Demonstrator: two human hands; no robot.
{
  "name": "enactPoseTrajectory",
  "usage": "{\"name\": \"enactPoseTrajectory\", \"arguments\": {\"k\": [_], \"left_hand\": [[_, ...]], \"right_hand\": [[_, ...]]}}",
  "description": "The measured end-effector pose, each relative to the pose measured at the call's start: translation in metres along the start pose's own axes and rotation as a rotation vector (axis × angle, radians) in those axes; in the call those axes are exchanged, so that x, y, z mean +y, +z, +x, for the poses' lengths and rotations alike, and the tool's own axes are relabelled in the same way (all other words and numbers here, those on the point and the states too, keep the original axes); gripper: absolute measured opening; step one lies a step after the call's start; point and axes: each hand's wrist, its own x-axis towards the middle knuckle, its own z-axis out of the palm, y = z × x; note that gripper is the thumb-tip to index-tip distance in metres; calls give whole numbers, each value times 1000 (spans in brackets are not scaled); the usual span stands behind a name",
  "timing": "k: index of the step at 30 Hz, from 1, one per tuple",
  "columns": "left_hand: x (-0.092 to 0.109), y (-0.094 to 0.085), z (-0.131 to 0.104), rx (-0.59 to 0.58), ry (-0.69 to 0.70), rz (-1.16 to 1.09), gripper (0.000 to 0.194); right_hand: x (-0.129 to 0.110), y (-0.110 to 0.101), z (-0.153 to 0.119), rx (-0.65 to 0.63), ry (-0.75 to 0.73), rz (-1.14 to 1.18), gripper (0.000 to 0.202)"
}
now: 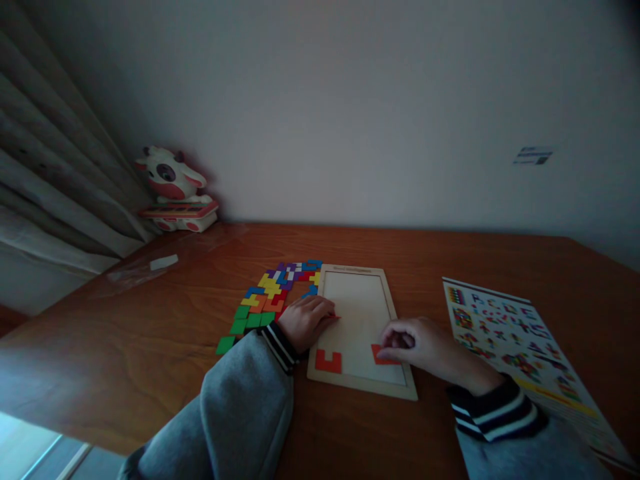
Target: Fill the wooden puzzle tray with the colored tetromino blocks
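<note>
A wooden puzzle board (353, 300) with a pale inside and a raised frame lies flat in front of me. My left hand (307, 321) is over its left edge, closed, with the tip of a red puzzle piece (337, 317) showing at the fingertips. At the lower right of the board, my right hand (413, 339) has curled fingers, thumb and fingertip at another red puzzle piece (379, 356), partly covered by the hand. A notched, U-shaped red piece (321, 364) sits in the lower left corner of the board, apart from both hands.
Several coloured puzzle pieces (254, 320) lie left of the board, some behind my left hand. A printed pattern sheet (493, 320) is at right, partly under my right forearm. A cow toy with a keyboard (173, 190) and clear plastic wrapping (135, 273) are at back left.
</note>
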Motion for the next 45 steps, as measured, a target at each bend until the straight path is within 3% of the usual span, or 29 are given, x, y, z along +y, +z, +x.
{"name": "enactPoseTrajectory", "arguments": {"k": [4,9,14,20,27,31,37,41,45], "left_hand": [[-1,0,0,-3,12,-10,17],[-1,2,0,-3,0,-9,19],[-1,2,0,-10,-5,-3,20],[1,-1,0,-28,-3,-21,20],[0,0,0,-32,-8,-7,17],[1,0,-1,-29,-10,3,16],[7,-6,0,128,130,78,22],[12,-6,1,251,310,20,20],[16,-4,-1,215,415,-16,18]], "right_hand": [[2,-2,-3,-51,8,-54,29],[-2,-1,-1,52,-27,-140,34],[-10,-3,-2,-58,-33,-116,52],[-14,1,-1,-12,-31,-130,58],[-15,4,-1,-78,-38,-91,62],[-12,7,0,9,-37,-103,60],[-7,18,5,192,-91,-118,36],[-14,29,4,171,-152,-26,31],[-19,36,5,149,-241,4,24]]}}
